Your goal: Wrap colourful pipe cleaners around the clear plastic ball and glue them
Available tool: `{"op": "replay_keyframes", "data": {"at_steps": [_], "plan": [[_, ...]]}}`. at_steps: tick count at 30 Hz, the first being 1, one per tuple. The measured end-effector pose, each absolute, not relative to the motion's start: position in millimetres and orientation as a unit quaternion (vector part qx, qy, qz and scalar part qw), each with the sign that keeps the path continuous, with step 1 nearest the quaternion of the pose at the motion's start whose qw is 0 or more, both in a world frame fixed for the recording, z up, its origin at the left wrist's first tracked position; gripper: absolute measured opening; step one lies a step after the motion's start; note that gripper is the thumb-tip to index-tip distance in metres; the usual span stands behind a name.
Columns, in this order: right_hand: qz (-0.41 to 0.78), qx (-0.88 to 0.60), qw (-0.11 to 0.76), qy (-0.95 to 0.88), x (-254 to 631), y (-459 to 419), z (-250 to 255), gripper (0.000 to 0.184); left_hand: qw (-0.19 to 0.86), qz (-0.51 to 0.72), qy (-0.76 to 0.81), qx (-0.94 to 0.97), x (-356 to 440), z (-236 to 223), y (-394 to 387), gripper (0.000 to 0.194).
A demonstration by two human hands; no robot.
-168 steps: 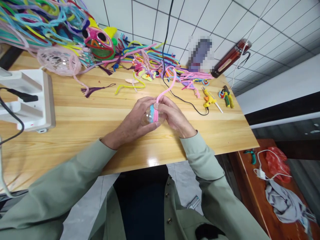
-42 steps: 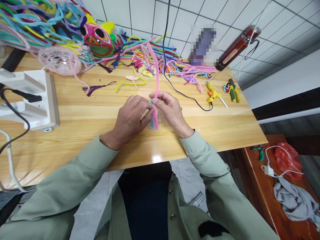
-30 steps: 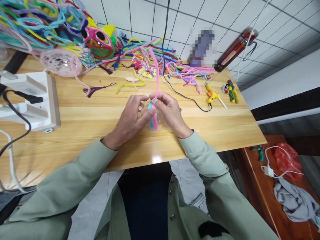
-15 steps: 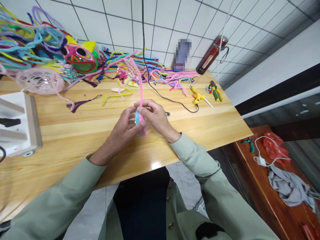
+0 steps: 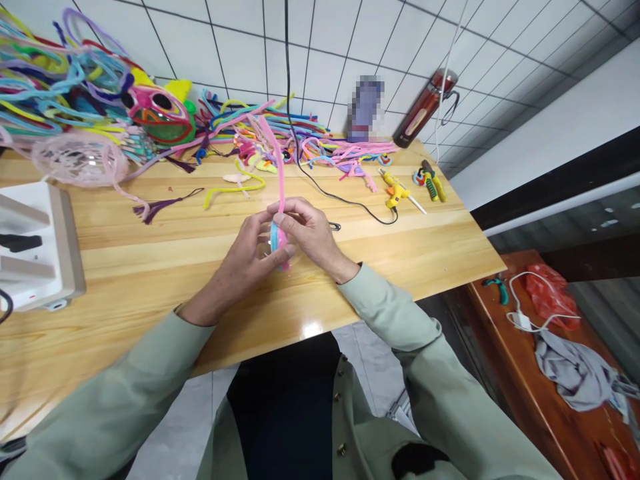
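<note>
Between my hands is a small clear plastic ball (image 5: 274, 238) with a light-blue fuzzy band around it. A pink pipe cleaner (image 5: 279, 167) lies along the band, and its long free end rises toward the back of the table. My left hand (image 5: 240, 257) is closed around the ball, thumb near its lower edge. With thumb and index finger my right hand (image 5: 313, 233) pinches the pink pipe cleaner against the ball's top. Fingers hide part of the ball. A small dark metal clip-like piece (image 5: 335, 227) lies just beyond my right hand.
Bundled pipe cleaners (image 5: 60, 100), a colourful mask-like craft piece (image 5: 160, 110) and a yellow pipe cleaner (image 5: 235, 189) lie farther back. At right are a yellow glue gun (image 5: 397, 193) with its cord, pliers (image 5: 434, 181) and a red-brown flask (image 5: 425, 110). A white power strip (image 5: 45, 247) sits left.
Both hands keep nearly the same place and hold. My left thumb has shifted very slightly, and the ball's lower edge looks sharper now.
</note>
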State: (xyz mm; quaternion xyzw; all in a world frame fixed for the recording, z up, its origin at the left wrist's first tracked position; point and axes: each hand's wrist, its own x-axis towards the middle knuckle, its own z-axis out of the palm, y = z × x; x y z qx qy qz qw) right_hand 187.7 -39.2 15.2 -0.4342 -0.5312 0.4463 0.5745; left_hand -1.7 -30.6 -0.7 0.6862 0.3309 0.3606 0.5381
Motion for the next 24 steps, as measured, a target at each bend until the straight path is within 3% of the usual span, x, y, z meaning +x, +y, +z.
{"op": "replay_keyframes", "data": {"at_steps": [5, 16, 24], "plan": [[0.447, -0.441, 0.572, -0.529, 189.4, -40.3, 16.7, 0.043, 0.578, 0.359, 0.307, 0.665, -1.7, -0.1, -30.5, 0.081], [0.466, -0.437, 0.585, -0.499, 193.4, -40.3, 21.9, 0.036, 0.415, 0.404, 0.32, 0.75, -0.7, -9.7, -26.4, 0.082], [0.413, -0.45, 0.609, -0.507, 196.1, -40.6, 23.4, 0.031, 0.386, 0.411, 0.334, 0.756, 0.4, -7.7, -26.4, 0.077]]}}
